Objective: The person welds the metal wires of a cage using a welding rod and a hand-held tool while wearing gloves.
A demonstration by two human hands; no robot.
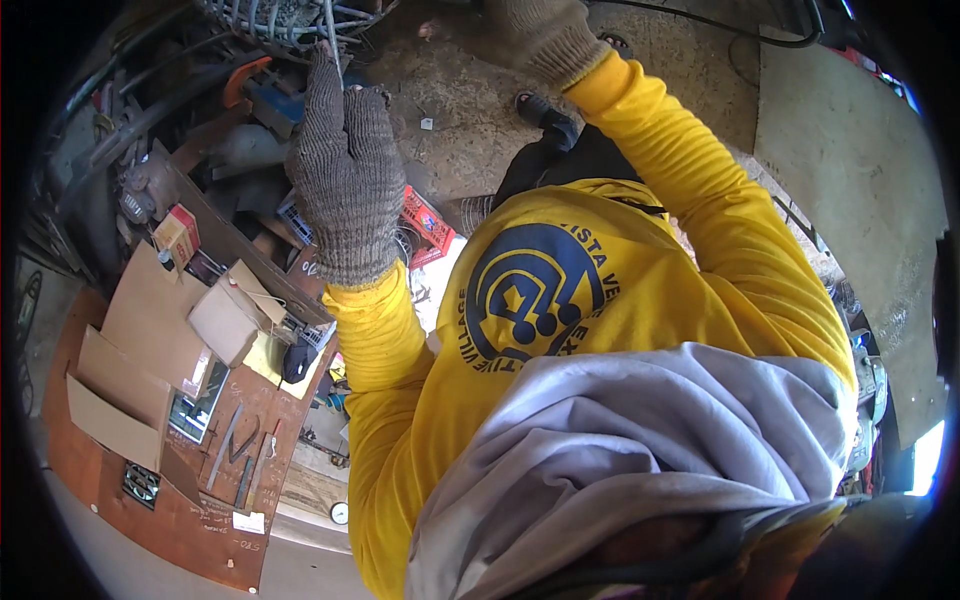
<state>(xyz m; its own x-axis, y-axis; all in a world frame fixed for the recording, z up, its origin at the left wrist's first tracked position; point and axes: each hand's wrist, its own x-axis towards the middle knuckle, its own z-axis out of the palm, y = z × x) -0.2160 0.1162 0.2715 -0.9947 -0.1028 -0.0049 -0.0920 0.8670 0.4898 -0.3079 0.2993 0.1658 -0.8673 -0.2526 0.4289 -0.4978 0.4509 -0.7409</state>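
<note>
My left hand [350, 175], in a grey-brown knitted glove with bare fingertips, is raised at the upper left. A thin pale metal rod [332, 45] runs up from its closed fingers, with the index finger stretched along it. Just past those fingertips is a round cage of metal wire [285, 20], cut off by the top edge. The rod's upper end overlaps the cage; whether they touch I cannot tell. My right hand [545, 40], gloved alike, reaches in at the top centre. Its fingers are blurred and partly out of view.
A brown wooden table [215, 545] at left bears an opened cardboard box [120, 345] and hand tools. Metal scrap and an orange-handled tool [245, 80] crowd the upper left. A red crate [427, 222] sits beyond my left sleeve. At right leans a large pale sheet [850, 190].
</note>
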